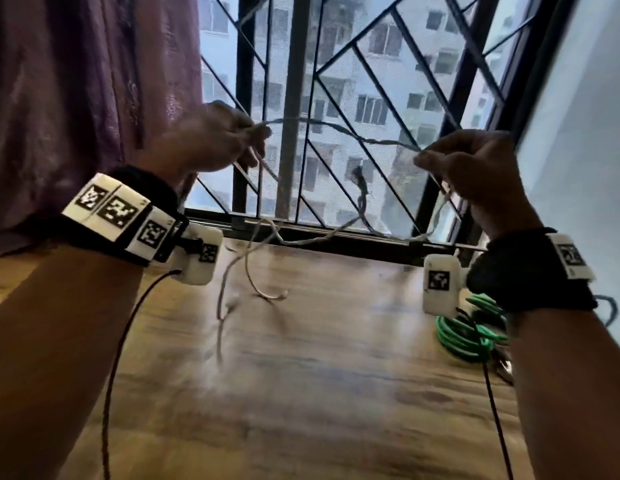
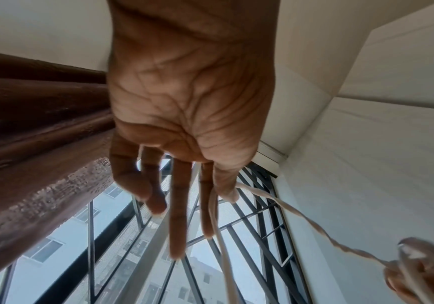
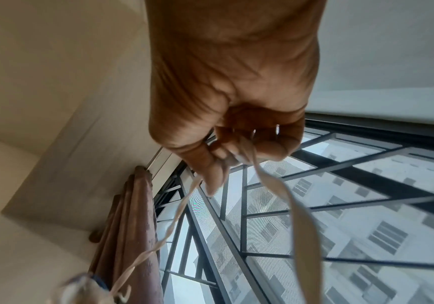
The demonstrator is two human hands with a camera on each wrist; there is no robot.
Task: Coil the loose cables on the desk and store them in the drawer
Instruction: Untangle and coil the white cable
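Head view: both hands are pinching a white cable (image 1: 339, 128), running level from left hand (image 1: 211, 140) to right hand (image 1: 475, 164). Its loose ends are trailing onto the desk (image 1: 336, 375) near the back edge.

Your hands are raised above the wooden desk (image 1: 301, 393); its middle is bare. Loose white cable (image 1: 253, 285) trails at the back, green coiled cable (image 1: 461, 337) sits right, window grille (image 1: 291, 98) blocks ahead.

White cable (image 1: 336, 128); green coil (image 1: 464, 336); purple curtain (image 1: 76, 98); wood-grain desk (image 1: 319, 393).
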